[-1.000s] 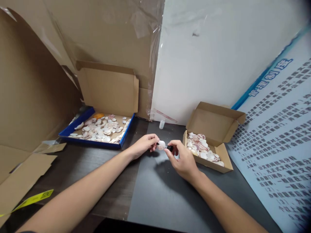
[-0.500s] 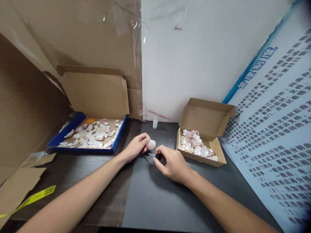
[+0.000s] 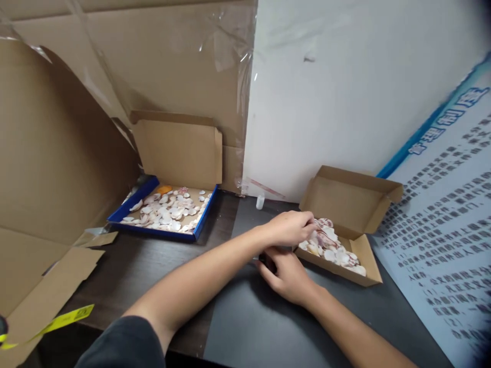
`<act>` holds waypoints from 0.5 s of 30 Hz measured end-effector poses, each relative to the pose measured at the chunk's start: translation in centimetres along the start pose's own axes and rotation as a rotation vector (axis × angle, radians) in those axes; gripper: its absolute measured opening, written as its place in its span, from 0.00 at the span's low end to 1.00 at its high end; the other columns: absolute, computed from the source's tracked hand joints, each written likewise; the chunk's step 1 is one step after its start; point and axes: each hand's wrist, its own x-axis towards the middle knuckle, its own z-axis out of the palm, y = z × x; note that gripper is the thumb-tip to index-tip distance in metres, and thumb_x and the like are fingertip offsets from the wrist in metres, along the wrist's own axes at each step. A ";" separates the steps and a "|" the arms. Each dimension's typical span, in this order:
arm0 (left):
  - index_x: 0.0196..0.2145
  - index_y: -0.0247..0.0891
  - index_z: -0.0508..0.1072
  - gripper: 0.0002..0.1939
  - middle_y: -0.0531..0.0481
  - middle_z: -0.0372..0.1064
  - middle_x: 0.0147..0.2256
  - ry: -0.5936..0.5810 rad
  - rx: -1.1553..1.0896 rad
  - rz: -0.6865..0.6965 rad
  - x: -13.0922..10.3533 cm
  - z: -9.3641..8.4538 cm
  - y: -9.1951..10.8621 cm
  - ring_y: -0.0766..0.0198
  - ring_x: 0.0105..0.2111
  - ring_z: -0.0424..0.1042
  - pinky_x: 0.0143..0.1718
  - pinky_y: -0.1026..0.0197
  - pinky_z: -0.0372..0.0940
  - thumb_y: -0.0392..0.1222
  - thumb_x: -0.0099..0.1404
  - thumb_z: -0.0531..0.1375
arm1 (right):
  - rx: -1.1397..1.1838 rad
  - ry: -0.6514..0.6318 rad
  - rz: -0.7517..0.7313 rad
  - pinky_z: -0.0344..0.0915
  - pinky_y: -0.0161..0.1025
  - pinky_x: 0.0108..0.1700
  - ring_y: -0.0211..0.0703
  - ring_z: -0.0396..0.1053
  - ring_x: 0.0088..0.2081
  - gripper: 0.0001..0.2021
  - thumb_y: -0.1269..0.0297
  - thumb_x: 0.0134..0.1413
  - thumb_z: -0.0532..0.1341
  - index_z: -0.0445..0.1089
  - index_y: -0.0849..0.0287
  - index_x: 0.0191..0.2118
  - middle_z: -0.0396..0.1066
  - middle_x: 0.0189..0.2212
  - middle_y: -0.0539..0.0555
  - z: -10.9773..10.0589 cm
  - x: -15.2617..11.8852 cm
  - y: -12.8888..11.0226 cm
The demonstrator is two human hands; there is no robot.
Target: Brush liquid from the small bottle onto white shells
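My left hand (image 3: 293, 227) is stretched across to the left edge of the small cardboard box (image 3: 345, 276) on the right, its fingertips closed at the shells (image 3: 328, 240) inside; whether it holds a shell is hidden. Just below it, my right hand (image 3: 286, 273) is closed around a small black cap (image 3: 270, 263), partly covered by the fingers. A small translucent bottle (image 3: 260, 202) stands behind my hands by the white wall.
On the left is a blue-edged box (image 3: 153, 234) of pale shells with an orange piece (image 3: 164, 189), its lid raised. Cardboard flaps and a yellow strip (image 3: 67, 319) lie at the near left. A printed sheet (image 3: 441, 245) borders the right side.
My left hand has moved right, over to the small box, and the shell it held is no longer visible. My right hand stays closed on the black cap. The view has shifted left.
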 end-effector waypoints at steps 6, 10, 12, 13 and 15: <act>0.37 0.37 0.72 0.11 0.45 0.74 0.35 -0.128 0.094 0.067 1.9 1.4 -0.6 0.60 0.33 0.70 0.31 0.61 0.58 0.44 0.70 0.52 | 0.046 -0.030 0.039 0.66 0.42 0.38 0.48 0.73 0.36 0.08 0.67 0.59 0.58 0.72 0.61 0.42 0.76 0.38 0.57 -0.2 0.1 -0.3; 0.39 0.34 0.74 0.13 0.38 0.73 0.40 -0.125 0.316 0.174 3.2 2.1 -0.6 0.52 0.41 0.71 0.39 0.56 0.62 0.43 0.70 0.53 | 0.069 -0.049 0.043 0.66 0.41 0.36 0.47 0.73 0.34 0.08 0.68 0.59 0.57 0.73 0.61 0.40 0.77 0.37 0.56 -0.5 0.2 -0.2; 0.41 0.33 0.74 0.15 0.37 0.71 0.42 -0.109 0.354 0.178 2.7 1.5 -0.6 0.51 0.43 0.70 0.42 0.55 0.62 0.46 0.70 0.53 | 0.076 -0.044 0.041 0.66 0.41 0.38 0.47 0.73 0.35 0.08 0.68 0.60 0.57 0.72 0.60 0.40 0.77 0.37 0.56 -0.6 0.2 -0.2; 0.42 0.33 0.74 0.15 0.37 0.70 0.42 -0.087 0.349 0.171 2.0 0.8 -0.6 0.52 0.42 0.70 0.43 0.55 0.62 0.47 0.70 0.53 | 0.078 -0.042 0.047 0.66 0.41 0.38 0.47 0.73 0.36 0.08 0.68 0.60 0.57 0.72 0.60 0.41 0.77 0.37 0.55 -0.7 0.1 -0.2; 0.43 0.34 0.73 0.15 0.39 0.69 0.41 -0.019 0.301 0.182 -0.3 -1.6 -1.1 0.53 0.42 0.69 0.43 0.56 0.62 0.48 0.70 0.53 | 0.075 -0.046 0.068 0.66 0.40 0.39 0.46 0.73 0.36 0.08 0.67 0.61 0.57 0.71 0.58 0.43 0.76 0.37 0.54 -0.9 0.1 -0.2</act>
